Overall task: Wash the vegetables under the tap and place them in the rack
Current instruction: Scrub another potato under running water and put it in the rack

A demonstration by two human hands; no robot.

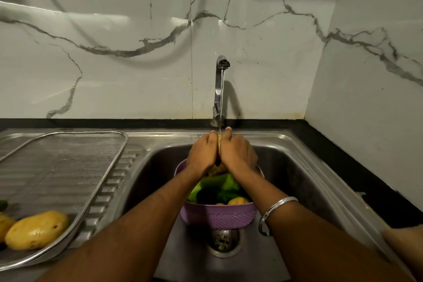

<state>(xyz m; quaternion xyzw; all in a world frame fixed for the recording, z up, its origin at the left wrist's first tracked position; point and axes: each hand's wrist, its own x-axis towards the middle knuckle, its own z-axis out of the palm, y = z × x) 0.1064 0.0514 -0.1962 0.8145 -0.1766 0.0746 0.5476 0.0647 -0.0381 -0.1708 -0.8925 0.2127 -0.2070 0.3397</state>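
Observation:
Water runs from the steel tap (220,84) onto a yellowish vegetable (219,142), probably a potato, of which only a thin strip shows. My left hand (202,152) and my right hand (238,153) are cupped round it from both sides, above the sink (297,167). Below my hands a purple colander (217,215) stands in the sink, holding green peppers (219,184), a dark green vegetable and yellow ones. The mesh rack (68,158) lies on the drainboard at the left, with a washed potato (36,230) in its near corner.
The sink drain (224,241) lies just in front of the colander. A black counter strip (357,178) runs along the right of the sink below the marble wall. A second yellow vegetable (4,224) and a green piece sit at the rack's left edge.

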